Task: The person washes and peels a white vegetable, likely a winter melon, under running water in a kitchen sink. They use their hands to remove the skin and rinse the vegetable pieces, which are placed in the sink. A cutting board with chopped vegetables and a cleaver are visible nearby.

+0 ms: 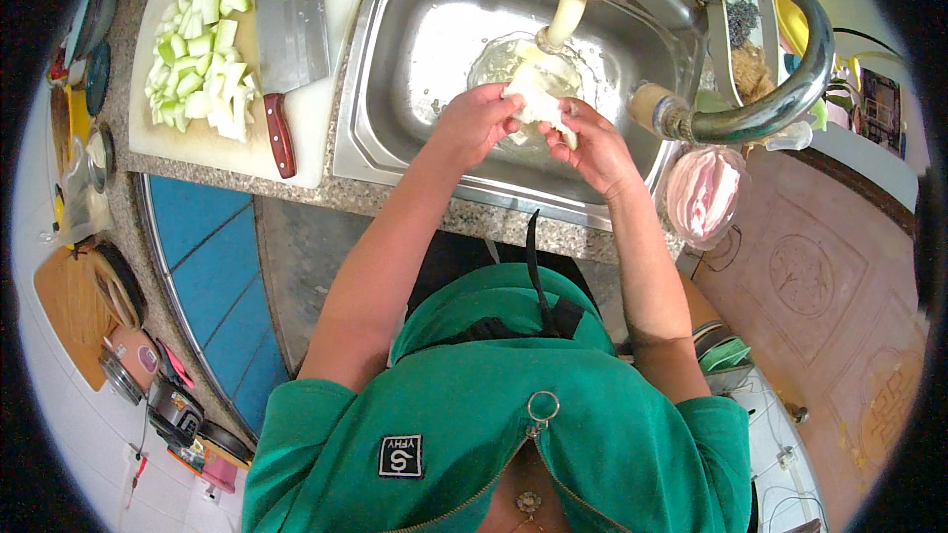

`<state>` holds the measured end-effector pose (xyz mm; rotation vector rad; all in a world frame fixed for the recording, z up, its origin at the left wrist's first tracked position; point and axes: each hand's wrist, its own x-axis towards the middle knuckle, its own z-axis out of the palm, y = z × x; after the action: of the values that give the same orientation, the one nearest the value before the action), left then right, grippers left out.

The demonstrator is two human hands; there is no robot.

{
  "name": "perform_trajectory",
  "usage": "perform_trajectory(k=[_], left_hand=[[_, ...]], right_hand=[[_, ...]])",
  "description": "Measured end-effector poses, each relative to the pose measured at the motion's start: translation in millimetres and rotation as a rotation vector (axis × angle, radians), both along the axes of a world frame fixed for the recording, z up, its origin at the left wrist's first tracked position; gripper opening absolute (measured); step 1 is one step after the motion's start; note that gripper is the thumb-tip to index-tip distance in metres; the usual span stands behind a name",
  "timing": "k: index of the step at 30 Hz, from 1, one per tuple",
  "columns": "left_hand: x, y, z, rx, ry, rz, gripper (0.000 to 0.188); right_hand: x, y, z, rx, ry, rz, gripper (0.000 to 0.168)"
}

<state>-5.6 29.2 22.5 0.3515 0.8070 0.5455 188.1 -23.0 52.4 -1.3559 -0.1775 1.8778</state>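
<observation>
Over the stainless steel sink (422,37), my left hand (478,122) and my right hand (592,141) hold a pale, soft-looking piece of food (537,104) between their fingertips; its exact kind I cannot tell. Just below it is a clear bowl (485,63) with water and more pale pieces, under the cream tap spout (566,18) with its red lever. On the white cutting board (222,155) left of the sink lie chopped pale green vegetable pieces (196,59). Beside them rests a cleaver (292,37) with a reddish-brown handle.
A curved chrome faucet (800,89) arches over the sink's right side. Packed sliced meat (703,196) sits at the counter's right corner. Behind it stands a white tray (729,29) with scrubbers. Bowls (92,22) and a wooden board (70,311) line the left counter.
</observation>
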Motion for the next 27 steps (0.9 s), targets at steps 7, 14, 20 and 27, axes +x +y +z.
perform_trajectory(k=[7, 14, 20, 27], left_hand=[[-0.5, -6.3, 20.3, 0.087, 0.05, 0.044, 0.027], [0.0, -7.3, 31.1, 0.161, 0.266, -0.113, 0.029], [3.7, -17.3, 24.4, 0.081, 0.173, 0.036, 0.024], [-3.2, -14.1, 40.3, 0.323, 0.079, -0.108, 0.023]], right_hand=[[-2.8, -3.1, 2.0, 0.286, -0.474, 0.26, 0.031], [-9.7, -7.5, -8.6, 0.233, -0.331, 0.067, 0.03], [-8.7, -7.8, -5.4, 0.222, -0.199, 0.048, 0.026], [-1.2, -9.8, 3.5, 0.24, -0.167, 0.088, 0.027]])
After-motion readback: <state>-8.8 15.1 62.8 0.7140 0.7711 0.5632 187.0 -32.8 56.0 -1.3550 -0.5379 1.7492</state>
